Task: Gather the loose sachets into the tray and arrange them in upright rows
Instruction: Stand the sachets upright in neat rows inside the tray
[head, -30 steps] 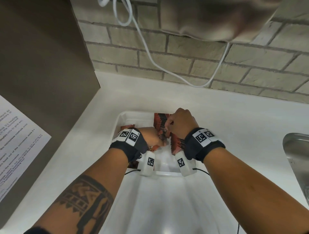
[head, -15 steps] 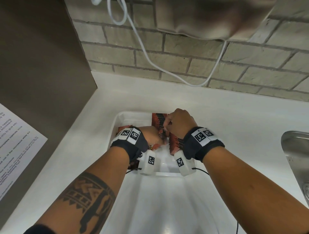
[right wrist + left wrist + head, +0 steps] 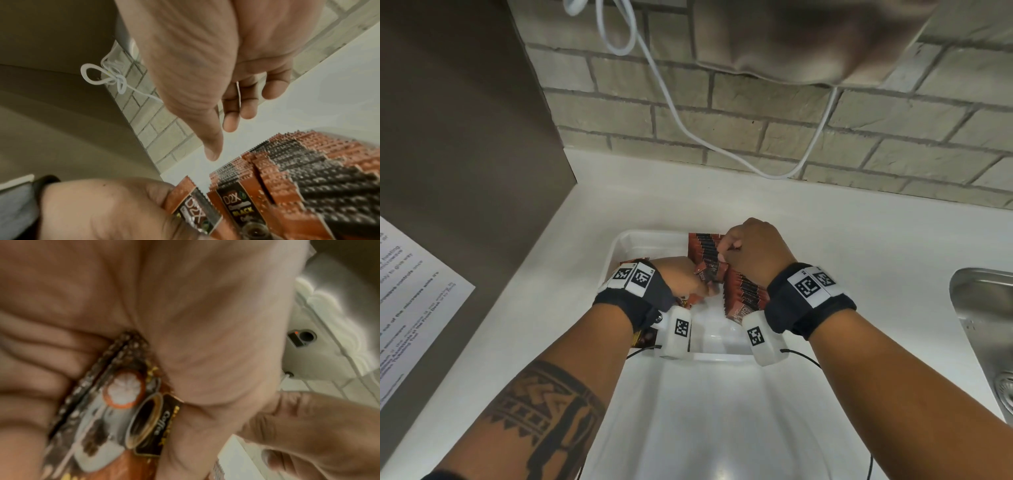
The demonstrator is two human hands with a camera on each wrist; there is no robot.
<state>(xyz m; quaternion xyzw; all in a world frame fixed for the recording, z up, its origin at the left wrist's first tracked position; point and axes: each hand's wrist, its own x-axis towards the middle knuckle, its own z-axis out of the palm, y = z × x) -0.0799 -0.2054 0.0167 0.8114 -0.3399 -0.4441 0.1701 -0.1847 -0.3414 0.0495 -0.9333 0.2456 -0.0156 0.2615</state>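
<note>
- left hand (image 3: 681,277) grips a small bunch of coffee sachets (image 3: 115,410), just left of the upright row (image 3: 743,291) in the white tray (image 3: 619,246)
- right hand (image 3: 753,250) nearer the row, fingers curled at the bunch's top edge; grip hidden, cannot tell
- bunch's long axis tilted, row lies to its right

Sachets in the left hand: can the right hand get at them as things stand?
Probably yes. The left hand holds its sachets up beside the upright row in the tray, and the right hand is directly above them with nothing between.
</note>
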